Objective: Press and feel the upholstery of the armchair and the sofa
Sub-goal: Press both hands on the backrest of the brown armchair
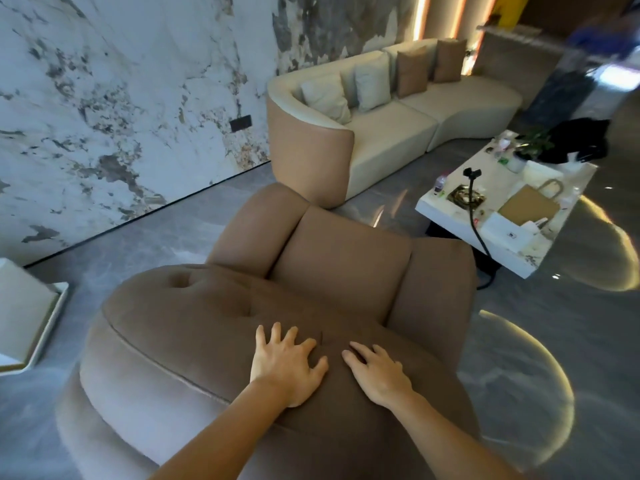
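Note:
A tan, tufted armchair (pixel 207 327) fills the lower middle of the view, seen from behind its backrest. My left hand (pixel 285 365) lies palm down on the top of the backrest with fingers spread. My right hand (pixel 379 374) rests flat beside it, a small gap apart, fingers slightly apart. Both hands press into the fabric and hold nothing. A cream sofa (pixel 391 133) with a tan outer side stands beyond the chair, carrying cream and tan cushions (pixel 412 69).
A white low table (pixel 446 209) with a paper bag, a plant, bottles and a black stand on a cable sits to the right. A marble wall runs along the left. A white box (pixel 31 313) lies at left. Grey glossy floor surrounds the chair.

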